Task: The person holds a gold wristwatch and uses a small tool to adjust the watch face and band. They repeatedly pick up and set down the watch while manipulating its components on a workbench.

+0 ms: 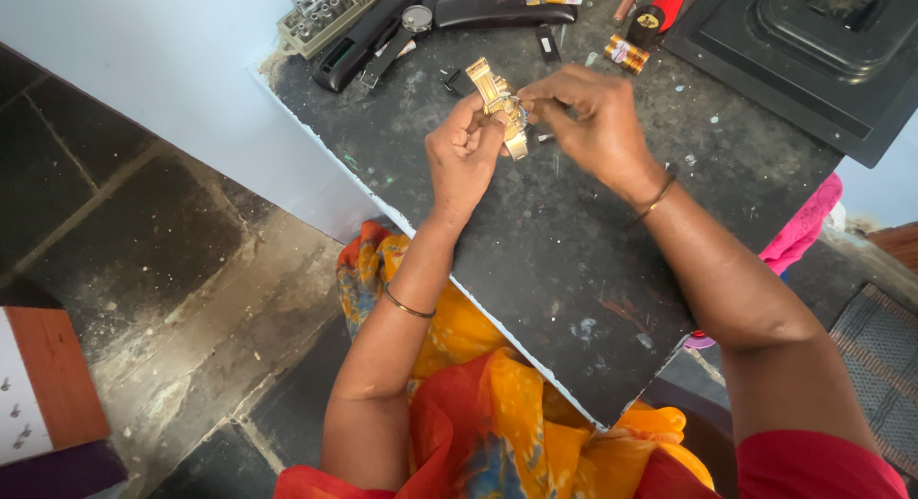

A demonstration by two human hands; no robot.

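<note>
Both hands: raised together over my dark, speckled worktop, meeting at a gold-coloured metal link watch band.
Left hand: fingers curled in tight, thumb and forefinger pinching the band's lower half from the seven o'clock side; a thin gold bangle sits on that forearm.
Right hand: fingertips bunched and pressed against the band's middle from three o'clock; I cannot tell whether they grip a small tool or only the band. A second thin bangle circles this wrist.
Watch band: held clear of the worktop, tilted, its upper end pointing toward eleven o'clock.
Bit tray: a grey rectangular holder at eleven o'clock from my hands, its sockets filled with upright metal bits.
Black moulded tray: at two o'clock, with stepped square recesses; what lies inside is not clear.
Strap and tools: a black-strapped wristwatch with a round pale dial lies at eleven o'clock beside a long black case; another long black tool lies at twelve o'clock.
Small parts: a striped gold-and-red cylinder at one o'clock, well apart from my hands.
Below: orange and yellow patterned cloth across my lap at six o'clock.
Side: pink cloth at four o'clock, past the worktop's edge.
</note>
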